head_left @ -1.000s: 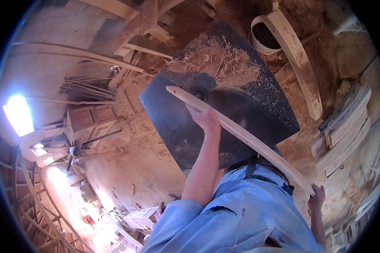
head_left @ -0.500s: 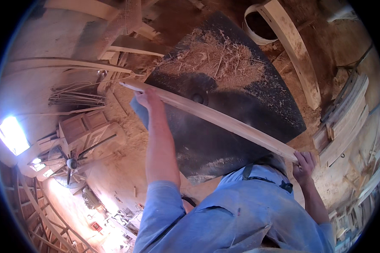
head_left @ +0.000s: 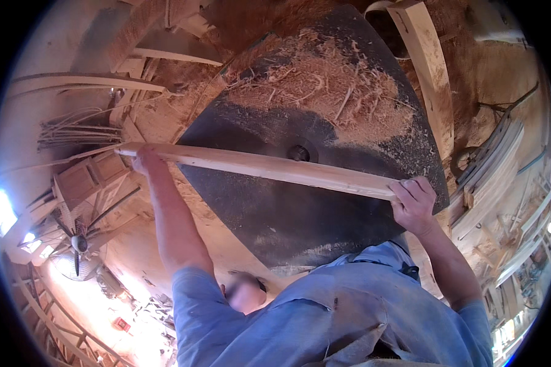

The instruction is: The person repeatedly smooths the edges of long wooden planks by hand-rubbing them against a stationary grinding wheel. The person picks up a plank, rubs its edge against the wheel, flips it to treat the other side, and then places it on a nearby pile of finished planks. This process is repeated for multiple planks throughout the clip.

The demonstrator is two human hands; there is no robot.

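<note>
Wooden plank (head_left: 275,169) has hands (head_left: 415,203) closed around both ends, arms (head_left: 179,223) spread wide.

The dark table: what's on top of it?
Wood shavings heap over the far part of the table, and a round fitting shows near its middle. The wooden bar hides a strip; the surface beneath the heap is covered.

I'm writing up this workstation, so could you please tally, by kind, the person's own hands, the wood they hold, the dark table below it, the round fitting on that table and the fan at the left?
Hands: 2 (left hand, right hand)
Wooden piece: 1
Dark table: 1
Round fitting: 1
Fan: 1
Total: 6
</note>
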